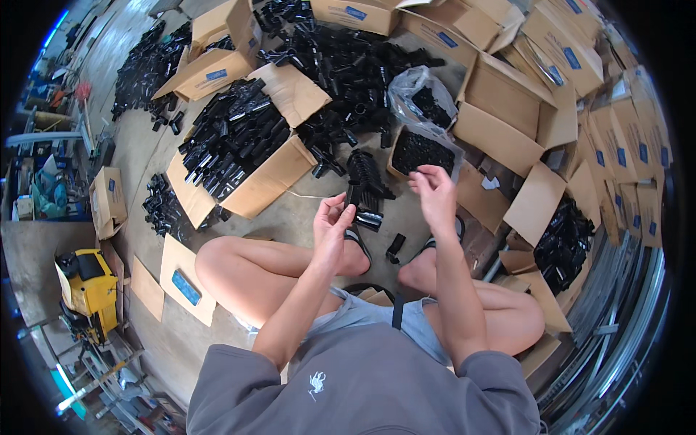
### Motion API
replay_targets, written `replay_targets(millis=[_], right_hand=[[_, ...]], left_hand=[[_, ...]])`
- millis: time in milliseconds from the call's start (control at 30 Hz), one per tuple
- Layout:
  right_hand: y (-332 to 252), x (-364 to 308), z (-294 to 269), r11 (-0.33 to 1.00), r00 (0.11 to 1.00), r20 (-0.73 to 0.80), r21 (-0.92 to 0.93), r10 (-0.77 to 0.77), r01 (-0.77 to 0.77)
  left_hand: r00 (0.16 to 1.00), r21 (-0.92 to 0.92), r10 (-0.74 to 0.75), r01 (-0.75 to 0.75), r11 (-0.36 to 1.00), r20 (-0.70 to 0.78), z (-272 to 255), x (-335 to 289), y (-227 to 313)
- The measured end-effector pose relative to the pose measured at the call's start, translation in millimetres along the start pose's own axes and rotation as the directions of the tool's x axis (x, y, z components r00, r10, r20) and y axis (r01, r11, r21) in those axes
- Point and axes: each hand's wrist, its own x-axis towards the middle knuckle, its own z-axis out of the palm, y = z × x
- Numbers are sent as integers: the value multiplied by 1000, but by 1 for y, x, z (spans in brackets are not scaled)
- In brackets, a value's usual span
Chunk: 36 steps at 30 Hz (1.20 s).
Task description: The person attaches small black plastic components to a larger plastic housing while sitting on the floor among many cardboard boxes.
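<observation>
My left hand (332,230) grips a black plastic tube fitting (353,193) between thumb and fingers, above the floor between my feet. Just beyond it lies a neat stack of similar black fittings (371,172), with a shiny black tube piece (370,220) at its near end. To the right, my right hand (436,194) has its thumb and fingertips drawn together; whatever they hold is too small to make out. That hand hovers at the near edge of a small carton lined with a clear bag, filled with small black parts (424,154).
A large open carton of black fittings (235,141) stands front left, with loose heaps (341,69) behind it. A clear bag (420,94), open cartons (500,109) and metal profiles (616,304) occupy the right. One loose fitting (396,248) lies between my feet. A phone (186,287) rests on cardboard.
</observation>
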Motion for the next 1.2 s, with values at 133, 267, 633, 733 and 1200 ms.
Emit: replay_targets(millis=[133, 267, 633, 733, 1200], right_hand=[[-40, -62, 18, 999, 994, 109, 2, -33, 33], [-42, -87, 22, 989, 992, 44, -78, -119, 122], [-37, -106, 26, 994, 999, 12, 105, -34, 32], [-41, -108, 26, 992, 1000, -13, 122, -20, 21], [-53, -113, 22, 980, 985, -32, -103, -172, 168]], left_hand=[[994, 60, 107, -108, 992, 26, 19, -11, 6], [984, 85, 163, -169, 982, 73, 37, -21, 9], [968, 118, 239, -246, 962, 70, 55, -43, 16], [966, 122, 249, -257, 959, 75, 55, -45, 15], [953, 107, 292, -299, 948, 79, 56, -47, 14]])
